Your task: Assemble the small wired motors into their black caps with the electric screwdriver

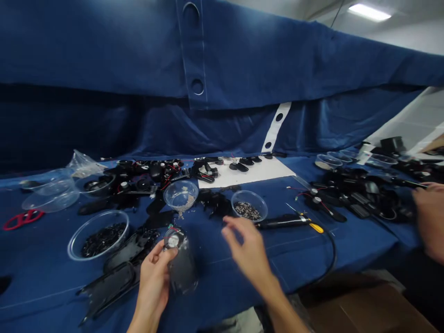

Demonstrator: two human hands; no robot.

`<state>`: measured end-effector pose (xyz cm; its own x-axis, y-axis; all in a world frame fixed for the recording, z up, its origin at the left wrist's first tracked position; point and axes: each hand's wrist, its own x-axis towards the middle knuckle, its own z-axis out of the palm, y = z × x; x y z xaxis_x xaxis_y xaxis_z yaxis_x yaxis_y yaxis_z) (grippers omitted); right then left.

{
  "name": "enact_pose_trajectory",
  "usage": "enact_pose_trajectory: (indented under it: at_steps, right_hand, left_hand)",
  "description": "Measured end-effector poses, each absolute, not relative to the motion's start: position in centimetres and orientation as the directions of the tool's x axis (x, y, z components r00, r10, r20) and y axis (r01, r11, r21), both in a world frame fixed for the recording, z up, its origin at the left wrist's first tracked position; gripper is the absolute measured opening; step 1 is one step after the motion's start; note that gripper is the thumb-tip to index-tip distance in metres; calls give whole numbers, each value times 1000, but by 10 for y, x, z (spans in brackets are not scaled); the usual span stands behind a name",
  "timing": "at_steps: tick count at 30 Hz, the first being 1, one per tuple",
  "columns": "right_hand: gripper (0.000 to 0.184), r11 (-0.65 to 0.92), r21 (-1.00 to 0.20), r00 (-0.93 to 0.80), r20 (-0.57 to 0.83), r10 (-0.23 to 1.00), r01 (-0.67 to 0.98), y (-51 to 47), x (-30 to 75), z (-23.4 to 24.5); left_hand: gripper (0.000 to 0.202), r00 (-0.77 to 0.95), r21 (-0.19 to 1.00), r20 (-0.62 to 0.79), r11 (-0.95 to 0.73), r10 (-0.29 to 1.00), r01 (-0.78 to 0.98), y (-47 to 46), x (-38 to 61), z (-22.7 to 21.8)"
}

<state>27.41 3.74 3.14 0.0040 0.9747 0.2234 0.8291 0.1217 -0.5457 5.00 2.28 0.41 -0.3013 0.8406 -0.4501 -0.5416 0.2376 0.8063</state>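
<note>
My left hand [154, 282] is shut around a dark cylindrical part [182, 268], which has a round pale metal end [173, 240] and thin red and green wires at its top. My right hand [248, 252] is blurred and hangs over the blue cloth with its fingers apart, holding nothing. Nearest to it are a clear bowl of dark granules [249, 206] and a black-handled tool with a yellow part [286, 222], probably a soldering iron. Long black plastic casing pieces [118, 273] lie just left of my left hand.
A clear bowl of pale granules [180, 195] and one of black parts [99, 238] stand on the blue-covered table [312, 249]. Several black wired parts crowd both sides. Red-handled scissors [23, 219] lie far left. Another person's hand [430, 217] enters at right.
</note>
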Motion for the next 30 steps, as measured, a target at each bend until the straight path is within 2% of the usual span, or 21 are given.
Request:
enact_pose_trajectory:
  at_steps: [3,6,9,14,19,24,30]
  right_hand:
    - [33,10,-430,69,168,983,903,87,333,44]
    - [15,23,-329,-28,-13,1000,944,133,366,49]
    - [26,77,-259,-123,-167,978,963,161,371,47]
    - [31,175,-230,-242,-305,921,957,174,359,39]
    - [32,151,-197,-211,-333,919,969,176,349,29]
    - [32,119,-265,-201,-310,929,957,178,355,27]
    - [28,47,-480,-177,-230,957,876,177,372,27]
  left_hand:
    - [67,-287,763,-519,285,806,-580,16,48,2]
    - [68,-249,754,-509,288,824,-590,12,49,1]
    - [68,-241,756,-515,304,822,-579,8,49,-2]
    - [71,-253,764,-532,330,808,-555,2,50,0]
    - [81,-278,784,-492,281,825,-554,2,54,11]
    - [74,-286,789,-483,269,828,-552,2,51,12]
    - [73,-269,781,-491,282,829,-557,0,48,9]
